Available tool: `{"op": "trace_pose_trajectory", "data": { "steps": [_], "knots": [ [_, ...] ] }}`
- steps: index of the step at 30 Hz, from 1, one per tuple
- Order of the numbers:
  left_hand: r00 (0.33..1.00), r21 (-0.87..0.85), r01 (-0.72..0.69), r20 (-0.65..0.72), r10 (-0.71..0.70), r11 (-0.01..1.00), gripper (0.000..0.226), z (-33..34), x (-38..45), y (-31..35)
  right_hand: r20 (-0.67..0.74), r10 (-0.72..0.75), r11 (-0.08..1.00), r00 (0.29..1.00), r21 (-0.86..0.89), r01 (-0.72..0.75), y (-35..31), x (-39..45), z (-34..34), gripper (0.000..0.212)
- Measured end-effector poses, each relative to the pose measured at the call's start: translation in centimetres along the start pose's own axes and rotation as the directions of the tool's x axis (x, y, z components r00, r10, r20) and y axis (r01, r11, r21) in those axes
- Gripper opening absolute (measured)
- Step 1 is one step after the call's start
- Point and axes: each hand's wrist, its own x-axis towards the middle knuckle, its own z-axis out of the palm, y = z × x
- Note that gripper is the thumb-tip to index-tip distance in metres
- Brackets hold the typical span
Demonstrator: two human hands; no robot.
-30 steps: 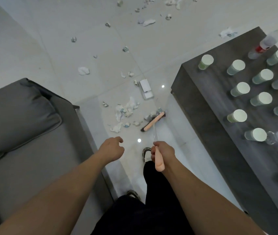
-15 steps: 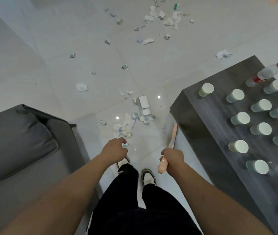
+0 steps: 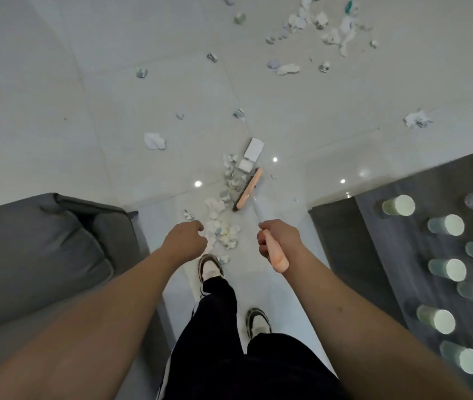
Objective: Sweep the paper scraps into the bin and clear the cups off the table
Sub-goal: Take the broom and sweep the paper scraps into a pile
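1. right hand (image 3: pixel 278 238): fingers wrapped round the peach grip of the broom handle (image 3: pixel 276 254), butt end sticking out toward 6 o'clock.
2. left hand (image 3: pixel 187 240): loosely curled, holds nothing, hangs free just at 9 o'clock of the near scrap pile; not on the broom.
3. Handle shaft runs from the right hand toward 11 o'clock, down to the broom head (image 3: pixel 247 189) on the floor.
4. Broom head long axis lies roughly 1-to-7 o'clock; bristles face 9-10 o'clock.
5. Key relation: near paper scraps (image 3: pixel 223 230) sit between the two hands, at 9 o'clock of the right hand and on the bristle side of the head. More scraps and a small white box (image 3: pixel 254 148) touch or sit just off the head at 11-12 o'clock.
6. Right hand is the only one placed to sweep; judgement: next stroke pushes the pile away toward 12.
7. Far scraps (image 3: pixel 320 27) scattered at 12-1 o'clock, well apart from the head; one lone wad (image 3: pixel 417 120) at 2 o'clock.
8. Bin: not in view.
9. cups (image 3: pixel 446 225) stand on the dark table (image 3: pixel 342 241) at 3 o'clock of the right hand, untouched; step not yet done.
10. Grey sofa (image 3: pixel 42 249) at 9 o'clock.
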Motion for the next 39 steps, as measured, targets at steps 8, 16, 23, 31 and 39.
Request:
{"op": "trace_pose_trajectory", "data": {
  "steps": [8,16,23,31,39],
  "knots": [
    [0.991,-0.039,-0.101,-0.096,0.097,0.994,0.048,-5.4,3.3,5.8,-0.216,-0.053,0.993,0.975,-0.115,0.029,-4.9,1.8,-0.7,0.014],
    [0.991,-0.108,0.036,-0.126,-0.050,0.994,0.048,-3.8,4.4,9.4,-0.158,-0.066,0.969,0.985,-0.244,0.025,-8.5,7.5,-4.5,0.030],
    [0.948,-0.277,0.261,-0.105,-0.299,0.925,0.047,1.3,1.8,13.7,0.069,-0.032,0.947,0.997,-0.317,0.053,-13.5,7.4,-6.6,0.004],
    [0.906,-0.408,0.246,-0.226,-0.359,0.879,0.046,4.6,-1.5,16.6,0.164,-0.023,0.826,0.986,-0.552,0.111,-13.8,4.8,-8.4,0.009],
    [0.804,-0.583,0.287,-0.285,-0.522,0.760,0.045,12.8,-10.3,11.7,0.333,0.080,0.595,0.939,-0.772,0.223,-3.9,-1.1,-9.4,0.007]
  ]
}}
